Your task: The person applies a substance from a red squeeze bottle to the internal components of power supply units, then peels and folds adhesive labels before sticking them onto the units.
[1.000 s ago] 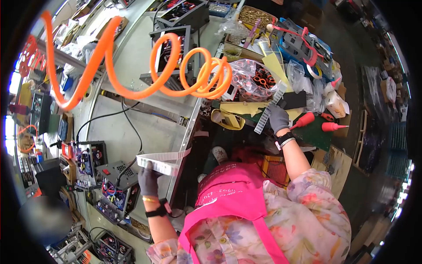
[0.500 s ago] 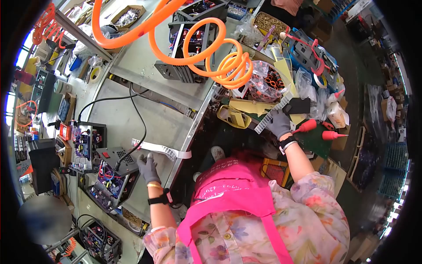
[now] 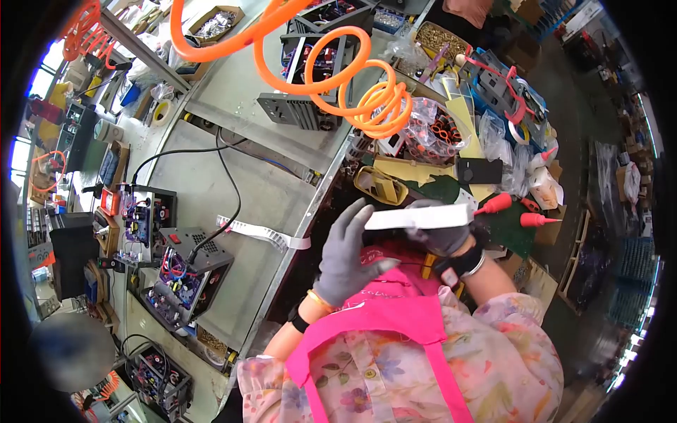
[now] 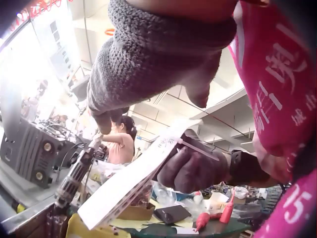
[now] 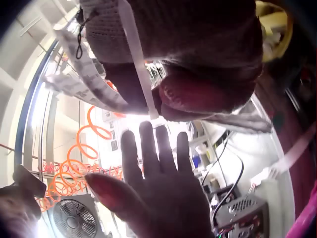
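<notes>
A long white strip (image 3: 416, 217) is held across the front of the body by my gloved right hand (image 3: 448, 241). The left wrist view shows my right fingers curled round the strip (image 4: 130, 181), which has faint print near its upper end and slopes down to the left. My gloved left hand (image 3: 344, 257) is raised at the strip's left end, thumb apart from the fingers. Seen in the right wrist view, the left hand (image 5: 163, 191) has its fingers straight and spread, with nothing in it. Another white strip (image 3: 264, 234) with rows of markings lies on the metal table (image 3: 187, 176).
An orange coiled air hose (image 3: 338, 92) hangs over the table. A device with its inside exposed (image 3: 187, 282) stands at the left, a black cable (image 3: 236, 197) running to it. Red squeeze bottles (image 3: 539, 220), a yellow bin (image 3: 381, 185) and a bag of parts (image 3: 430, 130) are at the right.
The left hand has let go of a strip, now lying on the table, and moved right to the body's front. The right hand has brought its strip closer to the body and turned it level.
</notes>
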